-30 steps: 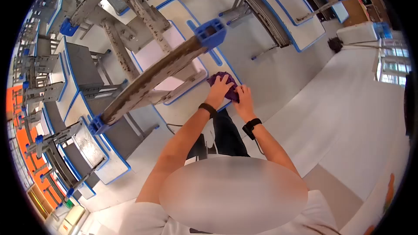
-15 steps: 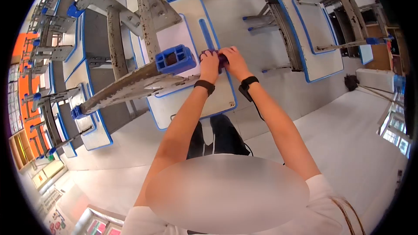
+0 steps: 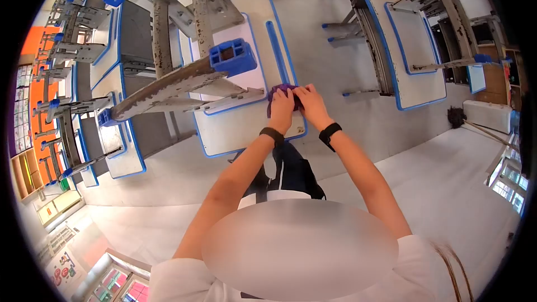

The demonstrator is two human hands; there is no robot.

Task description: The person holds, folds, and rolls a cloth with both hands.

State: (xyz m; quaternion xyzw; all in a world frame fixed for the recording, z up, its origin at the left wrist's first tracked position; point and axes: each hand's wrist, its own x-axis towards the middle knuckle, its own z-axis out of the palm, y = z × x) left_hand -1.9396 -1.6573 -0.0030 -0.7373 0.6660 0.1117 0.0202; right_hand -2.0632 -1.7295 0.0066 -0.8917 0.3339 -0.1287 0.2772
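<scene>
A crumpled purple cloth (image 3: 272, 102) lies bunched at the right side of a white desk (image 3: 224, 137) with blue edging, at the near end of its blue pencil groove (image 3: 274, 50). My left hand (image 3: 283, 106) has its fingers curled on the cloth, gripping it. My right hand (image 3: 312, 105) is beside it, fingers bent onto the cloth's right part near the desk edge. The palms face down, so part of the cloth is hidden. Both wrists wear dark bands.
An upturned chair (image 3: 162, 89) with chipped grey legs and blue foot caps (image 3: 232, 59) rests on this desk, left of my hands. Another desk (image 3: 417, 86) with an upturned chair stands across the aisle to the right. More desks and chairs fill the left. A broom (image 3: 457, 116) leans at the far right.
Both hands have moved toward me along the desk's right side with the cloth. More of the purple cloth shows beside my left hand. The whole view has shifted slightly.
</scene>
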